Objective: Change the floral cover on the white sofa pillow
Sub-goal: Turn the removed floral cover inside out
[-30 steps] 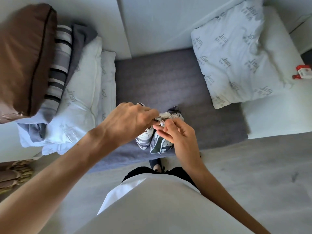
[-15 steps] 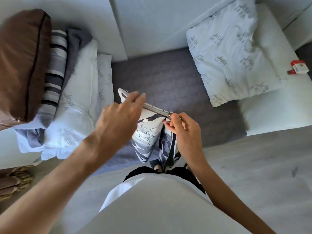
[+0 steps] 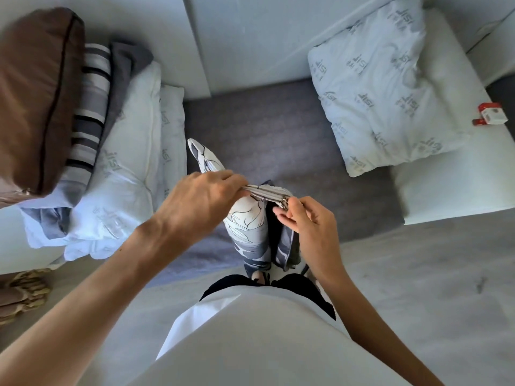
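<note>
I hold the floral cover (image 3: 246, 221) in front of me, above the grey sofa seat (image 3: 278, 135). My left hand (image 3: 200, 199) grips its zipper edge, fingers curled round the fabric. My right hand (image 3: 309, 218) pinches the zipper pull at the other end. The white sofa pillow (image 3: 381, 87) lies to the right, well apart.

The left hand (image 3: 200, 201) grips the zipper edge of the floral cover (image 3: 248, 221), while the right hand (image 3: 309, 224) pinches the zipper pull (image 3: 284, 202). The cover hangs above the gray sofa seat (image 3: 278, 129). A white pillow (image 3: 384, 87) lies to the right, near a red-and-white box (image 3: 492, 114).
</note>
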